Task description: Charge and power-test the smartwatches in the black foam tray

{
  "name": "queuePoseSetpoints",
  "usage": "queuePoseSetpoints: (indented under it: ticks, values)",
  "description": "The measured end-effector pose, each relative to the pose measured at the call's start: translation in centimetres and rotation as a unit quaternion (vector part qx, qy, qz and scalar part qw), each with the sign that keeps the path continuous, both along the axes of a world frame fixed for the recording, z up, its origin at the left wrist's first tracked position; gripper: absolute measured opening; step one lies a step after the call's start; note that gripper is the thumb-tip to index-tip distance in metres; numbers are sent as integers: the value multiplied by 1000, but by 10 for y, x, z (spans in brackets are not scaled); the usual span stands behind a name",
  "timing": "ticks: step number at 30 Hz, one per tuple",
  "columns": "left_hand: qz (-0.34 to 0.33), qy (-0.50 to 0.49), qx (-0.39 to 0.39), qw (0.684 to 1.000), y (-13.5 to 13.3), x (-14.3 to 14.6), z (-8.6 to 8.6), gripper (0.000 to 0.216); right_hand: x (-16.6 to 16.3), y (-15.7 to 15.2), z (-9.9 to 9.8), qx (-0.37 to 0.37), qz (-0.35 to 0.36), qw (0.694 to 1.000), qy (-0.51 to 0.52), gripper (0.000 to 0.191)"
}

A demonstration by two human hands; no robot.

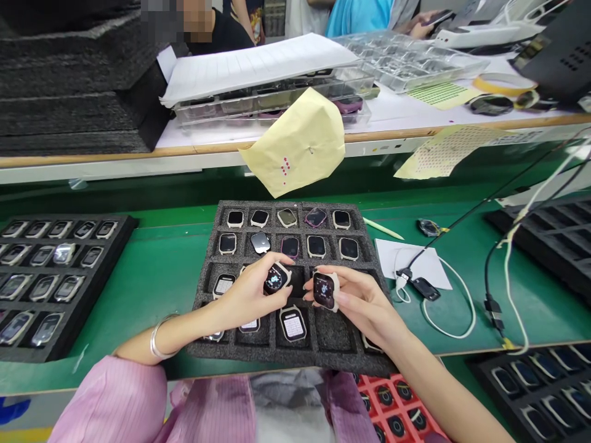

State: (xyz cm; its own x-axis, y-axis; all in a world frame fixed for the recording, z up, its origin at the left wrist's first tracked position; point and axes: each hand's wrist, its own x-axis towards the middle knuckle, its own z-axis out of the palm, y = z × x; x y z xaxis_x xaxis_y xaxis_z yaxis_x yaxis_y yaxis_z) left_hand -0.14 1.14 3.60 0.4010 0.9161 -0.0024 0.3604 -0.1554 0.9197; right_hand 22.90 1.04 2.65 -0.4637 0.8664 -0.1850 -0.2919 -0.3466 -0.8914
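Observation:
My left hand point(263, 283) has its thumb and fingers closed round a smartwatch point(275, 278) whose round dial is lit. In my right hand point(360, 294) is a second smartwatch point(325, 290), held upright by its edges with its dark screen lit and facing me. Both hands are above a black foam tray point(332, 332) with square pockets. Strapless square watch bodies sit in many of these pockets. A watch with a white lit screen point(294, 325) lies just below my hands. My wrists and fingers hide some of the pockets.
Another foam tray of watches point(69, 332) lies at the left, and one more point(545, 394) at the lower right. Cables point(471, 307) and a green pen point(384, 229) lie to the right. A yellow sheet point(305, 144) hangs from the shelf edge. Red tray point(392, 406) below.

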Motion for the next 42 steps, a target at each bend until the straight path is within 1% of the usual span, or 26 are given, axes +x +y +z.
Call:
queuePoseSetpoints:
  ticks: [5,10,13,16,21,26,31,36,42]
  values:
    - [-9,-8,-13,1000,0,0,0,30,1,-1,1,0,6,1000,-9,35]
    - [4,-19,-14,1000,0,0,0,32,2,0,-1,5,18,1000,0,34]
    - [-3,-12,-17,1000,1,0,0,29,2,-1,-1,8,12,1000,-3,33]
    - [-2,-19,-25,999,0,-1,1,31,2,-2,1,12,8,1000,-4,35]
    - [-1,-21,-7,1000,0,-1,1,30,3,-2,1,21,9,1000,-11,34]
    - [-10,-33,-12,999,1,-1,0,33,3,-2,0,25,18,999,-9,34]
    - [0,-14,-4,1000,2,-1,-2,29,4,-1,-2,24,6,1000,-11,32]
    - [16,-18,-8,1000,2,-1,-2,29,4,-1,-1,27,-4,999,-17,32]
    - [18,-13,-4,1000,2,-1,0,28,4,-1,-1,35,2,999,-21,31]
